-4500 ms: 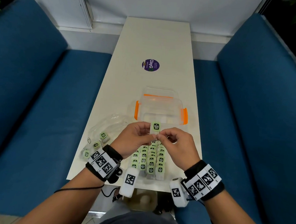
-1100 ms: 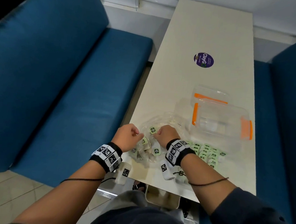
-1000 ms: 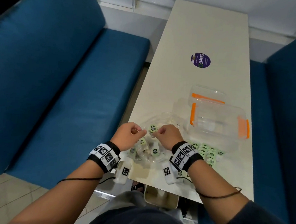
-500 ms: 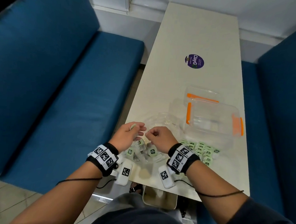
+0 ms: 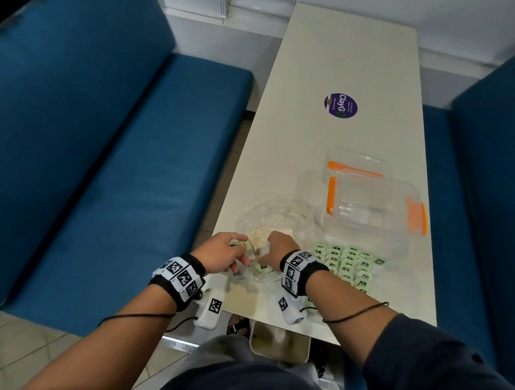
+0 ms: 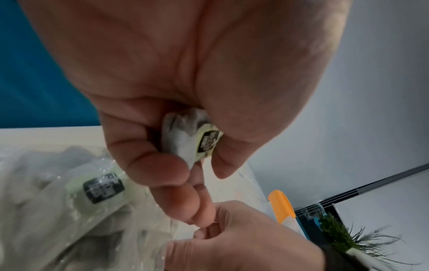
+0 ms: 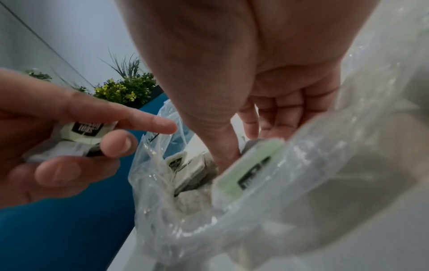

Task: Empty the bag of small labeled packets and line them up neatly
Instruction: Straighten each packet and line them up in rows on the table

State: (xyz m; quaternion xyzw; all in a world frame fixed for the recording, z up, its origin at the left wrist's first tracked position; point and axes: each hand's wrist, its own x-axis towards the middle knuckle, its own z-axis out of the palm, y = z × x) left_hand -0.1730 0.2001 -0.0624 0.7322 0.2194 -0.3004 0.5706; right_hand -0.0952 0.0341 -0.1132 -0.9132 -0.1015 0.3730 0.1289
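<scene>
A crumpled clear plastic bag (image 5: 276,217) lies on the white table (image 5: 343,49), near its left front edge. My left hand (image 5: 240,251) pinches one small green-labeled packet (image 6: 197,139) between thumb and fingers, just left of the bag's mouth. My right hand (image 7: 241,146) reaches into the bag (image 7: 325,165), with thumb and fingers closed on the top edge of another packet (image 7: 250,165). More packets (image 7: 176,161) lie loose inside. Several packets (image 5: 348,263) stand in neat rows to the right of my right wrist.
A clear box with orange clips (image 5: 373,208) stands behind the rows, and its lid (image 5: 354,161) lies just beyond. A purple round sticker (image 5: 341,105) marks the table further back. Blue sofa seats (image 5: 131,172) flank the table on both sides.
My right hand has gone down into the bag's mouth. The left hand still holds its packet and has sunk a little toward the bag.
</scene>
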